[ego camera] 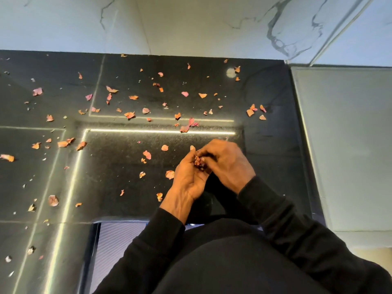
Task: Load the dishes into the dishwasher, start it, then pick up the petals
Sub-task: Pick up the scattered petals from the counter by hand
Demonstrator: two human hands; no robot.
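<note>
Near the front edge of the counter (114,187), toward its right side, we cup our left hand (188,179) palm-up, its fingers curled round a small clump of petals (199,163). Our right hand (227,160) bends over it, fingertips down on that clump; whether they pinch a petal we cannot tell. Loose petals (129,114) lie scattered over the black counter from its back edge to its left side.
</note>
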